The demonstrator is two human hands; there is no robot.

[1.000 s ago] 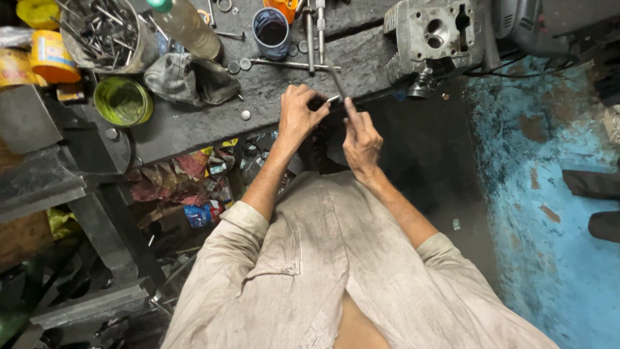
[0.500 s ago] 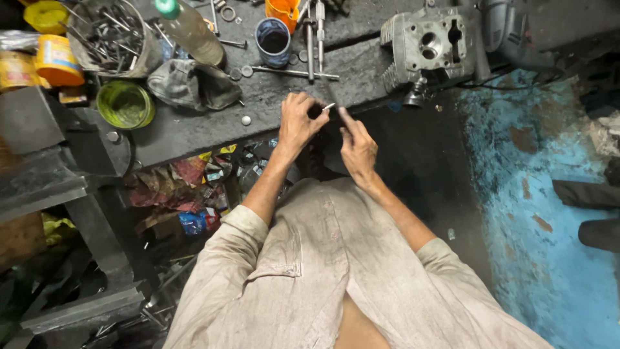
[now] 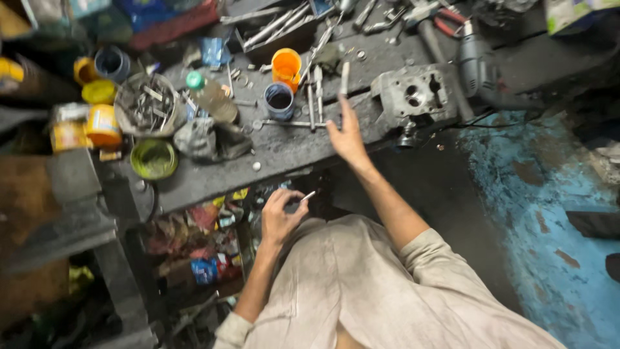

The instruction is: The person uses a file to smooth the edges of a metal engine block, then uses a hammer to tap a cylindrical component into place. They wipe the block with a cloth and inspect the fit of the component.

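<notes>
My left hand (image 3: pixel 280 216) is drawn back near my lap, below the bench edge, with its fingers closed on a small thin metal part (image 3: pixel 309 196). My right hand (image 3: pixel 345 134) stretches out over the dark workbench (image 3: pixel 284 152), fingers spread and empty, its fingertips close to a slim metal tool (image 3: pixel 345 79) lying on the bench. A grey metal engine block (image 3: pixel 416 94) sits just right of that hand.
On the bench stand an orange cup (image 3: pixel 286 66), a dark blue cup (image 3: pixel 279 101), a bowl of metal bits (image 3: pixel 146 103), a green bowl (image 3: pixel 154 159), yellow tins (image 3: pixel 103 126), a rag (image 3: pixel 210 141) and a drill (image 3: pixel 475 59). The floor at the right is blue (image 3: pixel 549 200).
My hands were together at the bench edge. The right hand has since reached forward onto the bench with its fingers spread, and the left hand has drawn back toward my lap holding the small part.
</notes>
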